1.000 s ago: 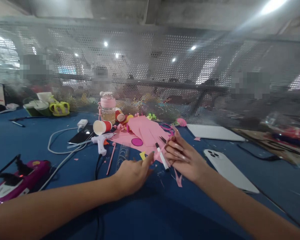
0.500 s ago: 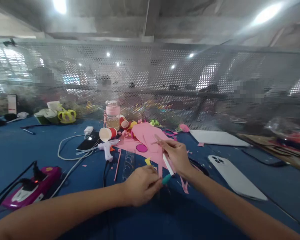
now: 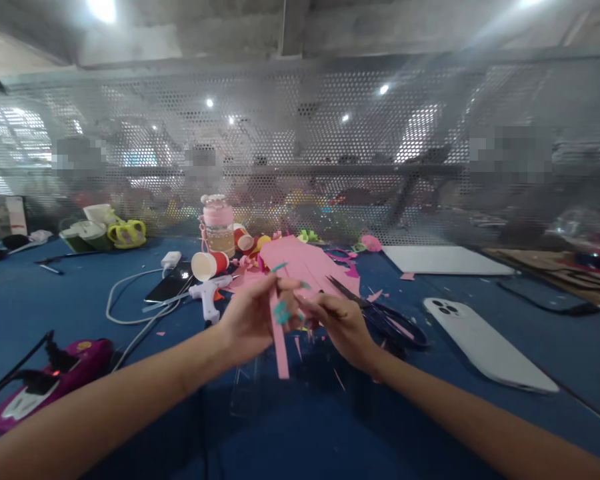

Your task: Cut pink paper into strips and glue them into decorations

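Note:
A narrow pink paper strip [image 3: 281, 350] hangs down from the fingers of my left hand [image 3: 253, 317], which is closed on it. My right hand [image 3: 343, 327] touches the left one at the fingertips, its fingers pinched together; what lies between them is too small to name. Teal patches, blurred, show at the left fingers. Behind both hands lies a pink paper sheet [image 3: 305, 257]. Dark-handled scissors [image 3: 395, 325] rest on the table just right of my right hand, blades toward the pink sheet.
The blue table [image 3: 300, 427] holds a white glue gun [image 3: 209, 297], a red paper cup [image 3: 211, 265], a pink-lidded jar [image 3: 219, 223] and a black phone [image 3: 173, 283] at left. A magenta power strip [image 3: 55, 380] is nearer. A white phone [image 3: 485, 343] lies at right.
Both hands have come together, and my left hand now holds the pink strip. The white stick and teal piece near the hands no longer show as before. The scissors are more visible, and the view has shifted.

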A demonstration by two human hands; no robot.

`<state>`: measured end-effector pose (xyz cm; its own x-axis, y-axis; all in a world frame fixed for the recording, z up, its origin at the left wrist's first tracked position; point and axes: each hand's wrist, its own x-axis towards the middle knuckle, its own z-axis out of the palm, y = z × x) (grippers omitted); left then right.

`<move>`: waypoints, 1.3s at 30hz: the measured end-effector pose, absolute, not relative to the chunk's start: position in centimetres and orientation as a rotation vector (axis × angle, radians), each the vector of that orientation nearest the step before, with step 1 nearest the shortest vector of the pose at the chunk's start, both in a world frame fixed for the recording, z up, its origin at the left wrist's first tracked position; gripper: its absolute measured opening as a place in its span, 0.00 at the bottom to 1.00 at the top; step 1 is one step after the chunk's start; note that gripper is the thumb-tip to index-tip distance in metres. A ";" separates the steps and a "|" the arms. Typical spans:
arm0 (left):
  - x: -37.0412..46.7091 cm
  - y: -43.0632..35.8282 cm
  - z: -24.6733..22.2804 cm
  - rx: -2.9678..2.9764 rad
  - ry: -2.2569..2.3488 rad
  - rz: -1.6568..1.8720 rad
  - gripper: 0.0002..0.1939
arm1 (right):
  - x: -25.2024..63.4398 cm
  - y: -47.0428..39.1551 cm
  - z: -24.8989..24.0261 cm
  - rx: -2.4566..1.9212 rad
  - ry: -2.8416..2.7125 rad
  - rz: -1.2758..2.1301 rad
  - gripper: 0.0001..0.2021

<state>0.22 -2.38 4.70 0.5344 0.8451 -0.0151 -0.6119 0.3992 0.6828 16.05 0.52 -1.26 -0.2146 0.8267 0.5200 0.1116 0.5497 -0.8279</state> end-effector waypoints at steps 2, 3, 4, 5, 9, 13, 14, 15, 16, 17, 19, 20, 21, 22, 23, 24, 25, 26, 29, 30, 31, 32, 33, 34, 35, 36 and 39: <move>-0.3 -1.5 5.1 0.447 0.364 1.005 0.21 | 15.9 0.2 -1.3 -0.781 -1.701 0.830 0.21; -0.5 -1.2 5.2 0.365 0.366 1.029 0.21 | 15.9 0.1 -1.3 -0.771 -1.716 0.843 0.21; -0.7 -0.8 5.1 0.310 0.371 1.054 0.20 | 15.8 -0.1 -1.3 -0.760 -1.731 0.864 0.21; -0.8 -0.6 4.9 0.277 0.387 1.073 0.20 | 15.7 -0.3 -1.3 -0.750 -1.744 0.898 0.21; -0.8 0.0 3.8 0.259 0.506 1.151 0.18 | 15.2 -0.8 -1.1 -0.786 -1.740 1.092 0.18; -0.8 0.5 3.1 0.342 0.616 1.174 0.18 | 14.8 -0.8 -0.9 -0.849 -1.648 1.346 0.17; -0.8 0.6 2.9 0.398 0.646 1.170 0.19 | 14.7 -0.8 -0.8 -0.845 -1.600 1.400 0.18; -0.8 0.6 2.7 0.488 0.686 1.163 0.21 | 14.7 -0.7 -0.7 -0.841 -1.544 1.441 0.18; -0.8 0.6 2.3 0.619 0.723 1.150 0.22 | 14.7 -0.6 -0.7 -0.839 -1.483 1.464 0.19; -0.8 0.5 1.9 0.794 0.754 1.130 0.22 | 14.7 -0.5 -0.6 -0.839 -1.426 1.475 0.19; -0.9 0.1 0.9 1.234 0.749 1.081 0.16 | 14.8 -0.3 -0.3 -0.843 -1.337 1.477 0.19; -1.0 -0.2 0.4 1.495 0.722 1.046 0.16 | 14.9 -0.1 -0.2 -0.845 -1.309 1.465 0.19; -1.0 -0.4 0.0 1.745 0.739 1.012 0.17 | 15.0 0.0 0.0 -0.841 -1.288 1.455 0.20; -1.0 -0.7 -0.4 1.973 0.815 0.949 0.17 | 15.1 0.0 0.3 -0.833 -1.266 1.453 0.20; -0.9 -0.9 -0.7 2.144 0.876 0.902 0.16 | 15.2 0.1 0.5 -0.819 -1.244 1.459 0.20; -0.9 -1.1 -0.9 2.261 0.916 0.868 0.13 | 15.2 0.0 0.8 -0.804 -1.224 1.472 0.20; -0.8 -1.2 -1.0 2.343 0.947 0.846 0.10 | 15.3 0.0 1.0 -0.787 -1.207 1.491 0.20; -0.7 -1.3 -1.0 2.384 0.964 0.850 0.08 | 15.3 -0.2 1.3 -0.772 -1.191 1.512 0.20; -0.4 -1.7 -0.7 2.340 1.016 0.916 0.06 | 15.3 -0.6 1.9 -0.744 -1.152 1.595 0.20; -0.3 -1.9 -0.6 2.289 1.042 0.943 0.05 | 15.3 -0.7 2.0 -0.746 -1.145 1.630 0.19; -0.2 -2.0 -0.5 2.238 1.067 0.966 0.05 | 15.2 -0.8 2.0 -0.754 -1.140 1.660 0.19; -0.1 -2.2 -0.4 2.195 1.083 0.981 0.05 | 15.2 -0.9 2.1 -0.766 -1.139 1.685 0.18; 0.0 -2.3 -0.4 2.161 1.098 0.995 0.05 | 15.2 -0.9 2.0 -0.779 -1.143 1.700 0.18; 0.1 -2.3 -0.3 2.135 1.111 1.014 0.03 | 15.2 -0.9 2.0 -0.789 -1.150 1.707 0.18; 0.1 -2.3 -0.4 2.122 1.119 1.032 0.02 | 15.2 -0.8 2.0 -0.794 -1.157 1.710 0.18; 0.2 -2.3 -0.4 2.114 1.125 1.053 0.02 | 15.3 -0.8 2.0 -0.796 -1.170 1.717 0.18; 0.2 -2.1 -0.4 2.103 1.114 1.084 0.05 | 15.5 -0.7 2.0 -0.807 -1.241 1.762 0.18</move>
